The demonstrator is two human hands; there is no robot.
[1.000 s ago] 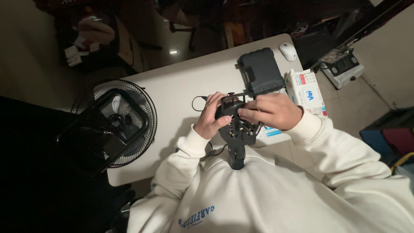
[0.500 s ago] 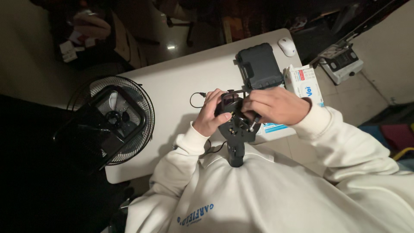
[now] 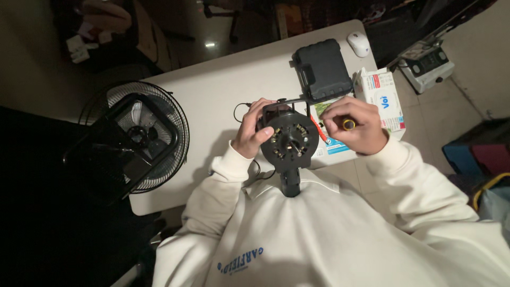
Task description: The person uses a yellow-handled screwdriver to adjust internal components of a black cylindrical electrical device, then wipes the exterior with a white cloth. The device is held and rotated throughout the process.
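Item: floor fan (image 3: 133, 141) standing at nine o'clock. Left hand (image 3: 254, 133) gripping round black motor unit (image 3: 289, 139) at table (image 3: 212, 95) centre. Right hand (image 3: 355, 127) at three o'clock closing around yellow-capped screwdriver (image 3: 348, 124). Risk: driver tip slipping, small screws dropping floorward.

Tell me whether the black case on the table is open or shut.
Shut. The black case lies flat on the white table with its lid down and nothing inside showing. Whether its latches are fastened cannot be told.
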